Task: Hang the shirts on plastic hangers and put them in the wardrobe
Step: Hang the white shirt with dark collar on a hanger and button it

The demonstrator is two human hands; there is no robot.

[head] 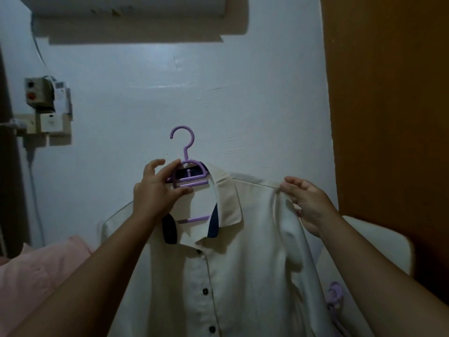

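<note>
A cream shirt (233, 276) with dark buttons and navy collar trim hangs in front of me on a purple plastic hanger (185, 152), whose hook points up and to the left. My left hand (155, 190) grips the hanger's neck and upper bars just inside the open collar. My right hand (307, 203) pinches the shirt's right shoulder seam. The hanger's lower bar shows through the collar opening; its arms are hidden under the cloth.
A white wall (194, 93) is straight ahead, with an electrical box (42, 96) at the left. An orange-brown wardrobe panel (388, 105) fills the right. A pink pillow (36, 276) lies lower left. More purple hangers (335, 297) and a white cushion (379, 239) sit lower right.
</note>
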